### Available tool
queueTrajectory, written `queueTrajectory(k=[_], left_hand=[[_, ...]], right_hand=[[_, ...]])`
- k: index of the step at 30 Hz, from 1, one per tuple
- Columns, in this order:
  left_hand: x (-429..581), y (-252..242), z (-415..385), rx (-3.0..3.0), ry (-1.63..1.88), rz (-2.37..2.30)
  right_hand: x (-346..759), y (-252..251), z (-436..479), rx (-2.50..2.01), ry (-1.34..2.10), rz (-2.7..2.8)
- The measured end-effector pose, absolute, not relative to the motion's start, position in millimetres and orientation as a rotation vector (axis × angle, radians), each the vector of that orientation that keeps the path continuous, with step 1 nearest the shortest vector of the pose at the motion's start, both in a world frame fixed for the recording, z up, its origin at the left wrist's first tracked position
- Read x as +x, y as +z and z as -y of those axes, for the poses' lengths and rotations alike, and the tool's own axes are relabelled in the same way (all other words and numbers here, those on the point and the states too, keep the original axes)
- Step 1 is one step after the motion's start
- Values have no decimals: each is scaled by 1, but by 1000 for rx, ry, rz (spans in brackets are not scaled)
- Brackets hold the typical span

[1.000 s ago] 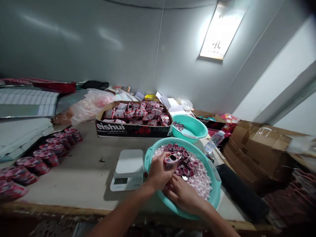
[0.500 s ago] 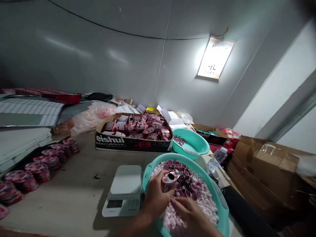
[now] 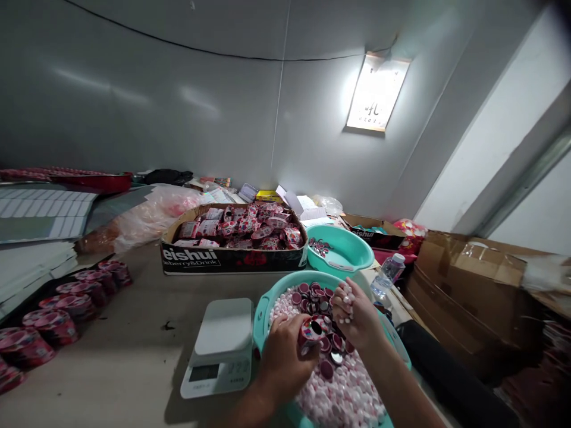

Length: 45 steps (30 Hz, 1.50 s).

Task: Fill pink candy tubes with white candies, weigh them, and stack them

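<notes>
My left hand [image 3: 285, 359] is wrapped round a small red-and-pink printed container [image 3: 307, 340] with a dark round hole in its top. It holds this above the left part of a teal basin [image 3: 262, 309]. Raised just to the right, my right hand [image 3: 363, 321] has its fingers curled over several small white candies [image 3: 347, 303]. Pinkish-white candies [image 3: 345, 386] fill the basin below. Among them lies a heap of dark-red round caps [image 3: 327, 371], some showing a silvery side. A white digital scale [image 3: 225, 330] stands left of the basin.
An open carton [image 3: 232, 261] of similar containers is behind the scale. Beyond the basin sits a smaller teal basin [image 3: 361, 255] with a few caps. Stacked printed containers [image 3: 53, 326] line the left side. A bottle [image 3: 390, 270] and cardboard boxes [image 3: 464, 297] are at right.
My right hand has risen from among the candies and moved up and right, now with white candies in it. My left hand still grips the container. The camera view has shifted slightly.
</notes>
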<state>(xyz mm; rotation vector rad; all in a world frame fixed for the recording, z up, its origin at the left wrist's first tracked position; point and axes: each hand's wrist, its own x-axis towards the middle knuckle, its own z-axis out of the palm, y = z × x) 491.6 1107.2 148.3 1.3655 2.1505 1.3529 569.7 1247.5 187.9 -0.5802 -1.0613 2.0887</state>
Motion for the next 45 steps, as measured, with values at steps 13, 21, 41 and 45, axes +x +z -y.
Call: queueTrajectory(k=[13,21,41,45], left_hand=[[490,144,-1110,1314,1383,-2193],[488,142,-1111,1302,1384,-2206],[489,147,-1115,1319,1381,-2224],[490,141,-1118,1262,1442,-2248]], right_hand=[[537,179,-1222,-727,2001,973],[535,183,-1214,-747,1928,1147],[532,178,-1209,-639,1853,1221],[530,177,-1209,-605,1832,1222]])
